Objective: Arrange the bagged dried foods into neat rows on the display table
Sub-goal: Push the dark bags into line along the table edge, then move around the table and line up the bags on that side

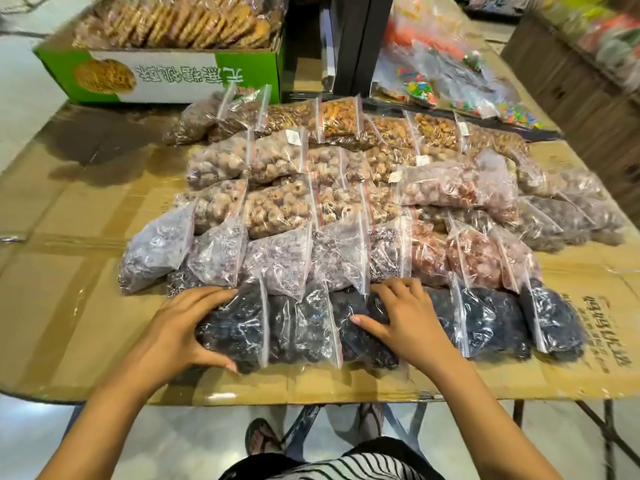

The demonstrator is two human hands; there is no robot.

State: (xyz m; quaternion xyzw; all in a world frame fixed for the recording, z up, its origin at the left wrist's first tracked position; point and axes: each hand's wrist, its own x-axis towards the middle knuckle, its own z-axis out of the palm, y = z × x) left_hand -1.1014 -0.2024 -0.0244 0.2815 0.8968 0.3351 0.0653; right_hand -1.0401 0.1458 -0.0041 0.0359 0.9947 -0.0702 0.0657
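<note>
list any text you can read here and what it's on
Green box: large Chinese characters on its white panel, upside down from this view; I cannot read them reliably.
Cardboard on the table, right side: printed Chinese characters, upside down and blurred; unreadable.
White stickers on some bags: too small to read.
Nothing else legible.

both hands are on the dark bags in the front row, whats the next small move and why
Probably slide the leftmost dark bag a little to the right, snug against its neighbour. The left hand cups its outer end and the right hand rests flat on the bags beside it, which looks like bracing. That bag juts left past the row's line, while the other dark bags already overlap evenly.
</note>
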